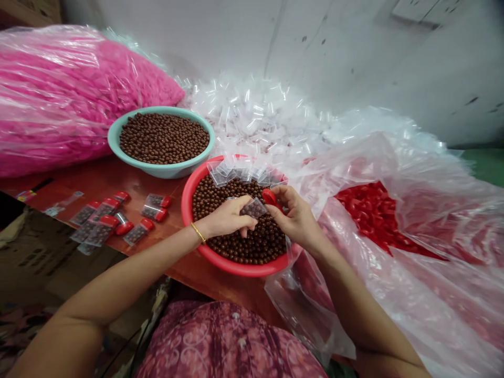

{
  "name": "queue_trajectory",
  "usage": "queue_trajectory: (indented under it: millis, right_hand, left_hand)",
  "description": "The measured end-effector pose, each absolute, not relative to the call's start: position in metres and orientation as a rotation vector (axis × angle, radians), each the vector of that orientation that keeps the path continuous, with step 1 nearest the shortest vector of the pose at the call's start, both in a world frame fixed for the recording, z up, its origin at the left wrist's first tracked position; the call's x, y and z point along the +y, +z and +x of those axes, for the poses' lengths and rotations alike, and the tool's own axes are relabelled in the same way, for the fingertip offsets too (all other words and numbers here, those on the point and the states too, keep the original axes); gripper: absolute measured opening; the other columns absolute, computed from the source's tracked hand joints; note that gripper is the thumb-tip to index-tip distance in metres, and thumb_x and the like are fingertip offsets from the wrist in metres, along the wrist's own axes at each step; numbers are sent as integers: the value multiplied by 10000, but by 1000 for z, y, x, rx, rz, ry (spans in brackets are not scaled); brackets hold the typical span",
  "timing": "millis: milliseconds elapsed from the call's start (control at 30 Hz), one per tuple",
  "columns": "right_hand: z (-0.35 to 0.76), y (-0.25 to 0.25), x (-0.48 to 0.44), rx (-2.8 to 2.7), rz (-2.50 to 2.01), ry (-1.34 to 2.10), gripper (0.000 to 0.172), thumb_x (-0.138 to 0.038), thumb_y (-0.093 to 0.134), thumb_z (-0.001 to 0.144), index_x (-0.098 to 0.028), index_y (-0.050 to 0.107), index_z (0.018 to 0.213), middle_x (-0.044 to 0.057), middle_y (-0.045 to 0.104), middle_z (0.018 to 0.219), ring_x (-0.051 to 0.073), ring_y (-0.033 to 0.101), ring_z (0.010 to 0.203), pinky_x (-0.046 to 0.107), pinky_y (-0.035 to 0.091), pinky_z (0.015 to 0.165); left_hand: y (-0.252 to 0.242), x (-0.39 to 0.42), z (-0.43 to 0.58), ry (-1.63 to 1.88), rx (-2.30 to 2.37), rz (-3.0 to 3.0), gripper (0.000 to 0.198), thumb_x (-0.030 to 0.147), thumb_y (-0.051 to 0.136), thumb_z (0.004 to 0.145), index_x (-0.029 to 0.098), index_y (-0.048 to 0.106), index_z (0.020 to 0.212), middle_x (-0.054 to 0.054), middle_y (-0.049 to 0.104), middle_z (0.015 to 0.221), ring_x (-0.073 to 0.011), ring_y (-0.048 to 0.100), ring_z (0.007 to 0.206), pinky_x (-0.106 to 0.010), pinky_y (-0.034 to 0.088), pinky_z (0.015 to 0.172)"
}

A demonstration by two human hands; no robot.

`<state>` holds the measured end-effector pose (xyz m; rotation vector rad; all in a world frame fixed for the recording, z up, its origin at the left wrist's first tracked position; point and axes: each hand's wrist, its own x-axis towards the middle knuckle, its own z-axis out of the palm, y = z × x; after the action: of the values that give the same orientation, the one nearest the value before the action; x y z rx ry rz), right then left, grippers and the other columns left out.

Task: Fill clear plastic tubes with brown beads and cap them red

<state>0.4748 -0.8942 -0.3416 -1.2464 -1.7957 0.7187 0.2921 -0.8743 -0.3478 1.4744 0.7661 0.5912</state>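
Above a red basin (236, 269) of round brown balls (252, 247), my left hand (230, 216) is closed on a small clear plastic box (254, 208). Dark contents show through its wall. My right hand (293, 215) pinches a red cap (270, 197) close to the box's right end. Whether cap and box touch, I cannot tell. Several clear, open boxes (232, 173) lie at the basin's far side, on top of the balls. Left of the basin, several filled boxes with red caps (104, 223) rest on the red-brown table (185, 270).
A light blue basin (161, 168) of brown balls stands at the back left, beside a large bag of pink pieces (79, 94). Clear boxes (268, 110) are heaped along the wall (216, 37). A plastic bag with red caps (370, 210) spreads out on the right.
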Motion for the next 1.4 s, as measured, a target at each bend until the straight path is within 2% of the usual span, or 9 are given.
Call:
queue_trajectory:
  millis: [167, 367, 467, 600, 900, 1067, 1200, 1333, 1400]
  right_hand:
    - [479, -333, -897, -2124, -1242, 444, 378, -181, 437, 842, -213, 496, 1214, 73, 600, 1004, 196, 579, 932, 356, 480, 836]
    - [474, -341, -896, -2268, -1115, 452, 526, -134, 353, 816, -162, 385, 1340, 123, 547, 1246, 218, 518, 1164, 426, 424, 1000]
    - [469, -344, -898, -2287, -1320, 411, 560, -170, 339, 818, -122, 331, 1376, 156, 586, 1212, 254, 594, 1044, 442, 480, 896]
    - [459, -344, -905, -2344, -1689, 331, 574, -186, 295, 826, -35, 313, 1380, 176, 682, 958, 279, 649, 765, 399, 502, 681]
    - [446, -329, -915, -2546, -1990, 119, 548, -133, 273, 823, 3, 307, 1352, 163, 687, 915, 245, 659, 761, 303, 449, 615]
    - [436, -316, -916, -2674, -1905, 3, 577, -127, 294, 819, 5, 289, 1381, 164, 689, 905, 230, 655, 759, 279, 424, 591]
    - [445, -310, -909, -2683, -1581, 60, 518, -192, 357, 808, -85, 471, 1302, 121, 695, 849, 225, 640, 705, 288, 407, 573]
    - [459, -319, -898, -2111, -1271, 432, 398, -362, 412, 843, -122, 624, 1079, 12, 570, 590, 144, 536, 545, 263, 402, 559]
    - [455, -329, -891, -1706, -1214, 624, 461, -465, 326, 897, -133, 634, 986, -24, 450, 528, 112, 445, 481, 245, 377, 510]
  left_hand:
    - [-345, -875, 293, 602, 766, 1436, 136, 166, 528, 681, 163, 446, 789, 67, 530, 593, -51, 498, 432, -181, 404, 446]
    - [-346, -875, 293, 568, 766, 1475, 184, 211, 536, 710, 167, 447, 865, 75, 500, 580, -59, 431, 404, -197, 339, 408]
    - [-349, -874, 292, 646, 814, 1645, 169, 212, 555, 708, 158, 483, 852, 49, 523, 639, -90, 481, 529, -236, 402, 527]
    - [-351, -874, 291, 704, 876, 1852, 114, 217, 570, 705, 156, 516, 785, 20, 543, 722, -132, 500, 703, -269, 412, 675]
    - [-353, -876, 294, 694, 841, 1788, 108, 227, 539, 682, 148, 504, 747, 33, 477, 675, -108, 433, 639, -242, 367, 614]
    - [-355, -874, 292, 780, 905, 1798, 97, 211, 542, 634, 152, 498, 697, 28, 500, 661, -110, 454, 641, -225, 366, 593]
    - [-353, -874, 290, 666, 1060, 1993, 121, 219, 547, 613, 162, 447, 574, 40, 449, 557, -96, 413, 564, -227, 325, 554]
    - [-347, -876, 289, 597, 1036, 2098, 138, 216, 557, 595, 169, 431, 567, 52, 445, 536, -86, 388, 522, -225, 272, 504]
    - [-344, -878, 290, 545, 983, 2112, 126, 221, 562, 596, 169, 449, 576, 54, 457, 537, -83, 392, 512, -222, 271, 496]
